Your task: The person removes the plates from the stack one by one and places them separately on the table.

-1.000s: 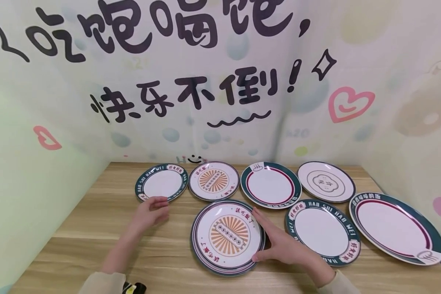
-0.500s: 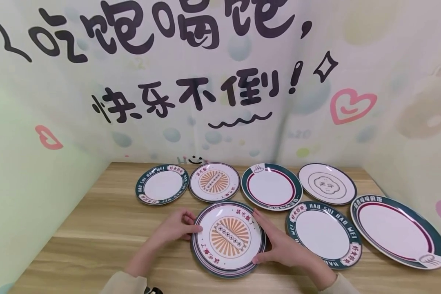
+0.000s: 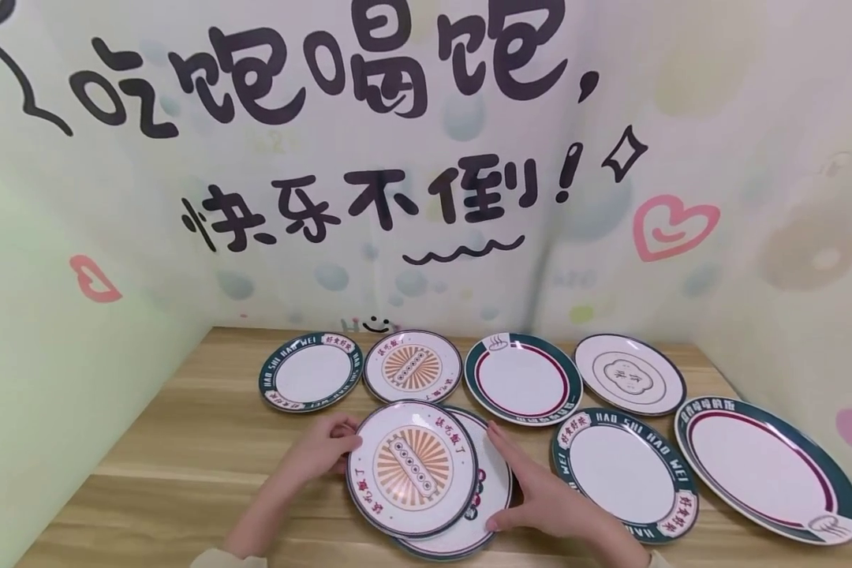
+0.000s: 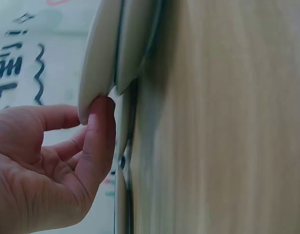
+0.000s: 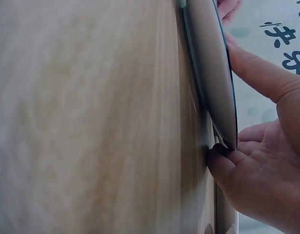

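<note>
My left hand (image 3: pixel 329 450) pinches the left rim of a white plate (image 3: pixel 413 467) with an orange sunburst print. The left wrist view shows thumb and fingers on either side of that plate's edge (image 4: pixel 97 58). This plate sits shifted left over another white plate (image 3: pixel 495 457), which has small dark and red round prints along its visible part. A green rim shows at the bottom of the stack. On the right side, my right hand (image 3: pixel 543 483) holds the lower plate's rim, its thumb and fingers spread along the edge; in the right wrist view, fingertips reach beneath the rim (image 5: pixel 233 141).
Behind the stack lie a green-rimmed plate (image 3: pixel 312 372), a smaller sunburst plate (image 3: pixel 413 367), a red-ringed plate (image 3: pixel 523 379) and a plate with a cloud-like emblem (image 3: pixel 630 374). To the right are another green-rimmed plate (image 3: pixel 623 473) and a large oval plate (image 3: pixel 760 465). Wall cloth stands behind.
My left hand came from the left to the stack and took hold of the top plate. That plate has slid left, uncovering the one beneath. My right hand stays at the right rim.
</note>
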`<state>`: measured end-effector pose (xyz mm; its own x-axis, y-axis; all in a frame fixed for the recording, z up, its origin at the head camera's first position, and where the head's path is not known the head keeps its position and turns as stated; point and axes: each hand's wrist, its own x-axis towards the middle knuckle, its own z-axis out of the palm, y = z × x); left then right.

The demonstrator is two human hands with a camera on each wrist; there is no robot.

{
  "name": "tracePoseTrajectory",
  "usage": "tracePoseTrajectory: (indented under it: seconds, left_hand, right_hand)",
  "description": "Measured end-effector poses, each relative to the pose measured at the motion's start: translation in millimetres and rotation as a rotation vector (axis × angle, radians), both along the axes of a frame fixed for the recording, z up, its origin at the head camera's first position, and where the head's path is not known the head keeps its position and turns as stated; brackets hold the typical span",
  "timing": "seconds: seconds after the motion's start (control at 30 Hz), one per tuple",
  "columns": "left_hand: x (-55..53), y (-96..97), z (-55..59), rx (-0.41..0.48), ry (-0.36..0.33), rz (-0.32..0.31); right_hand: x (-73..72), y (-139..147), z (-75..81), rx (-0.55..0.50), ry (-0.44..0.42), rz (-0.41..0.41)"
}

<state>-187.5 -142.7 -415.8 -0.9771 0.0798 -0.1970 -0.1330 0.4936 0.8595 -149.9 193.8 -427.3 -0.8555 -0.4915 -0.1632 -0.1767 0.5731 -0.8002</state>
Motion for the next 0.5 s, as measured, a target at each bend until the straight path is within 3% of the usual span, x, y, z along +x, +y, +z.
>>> tracePoseTrajectory:
  seconds: [0.17, 0.33, 0.5]
  left_hand:
    - [0.9, -19.9, 4.8, 0.117, 0.005, 0.041]
    - [1.2, -55.8, 11.4, 0.219, -0.003, 0.078]
    - [4.3, -98.1, 16.9, 0.23, -0.038, 0.136]
  right_hand:
    - [2.2, 5, -0.9, -0.034, -0.057, -0.006]
    - [4.0, 6, 1.8, -0.03, -0.059, -0.011]
    - [3.2, 7, 7.3, -0.004, -0.023, -0.015]
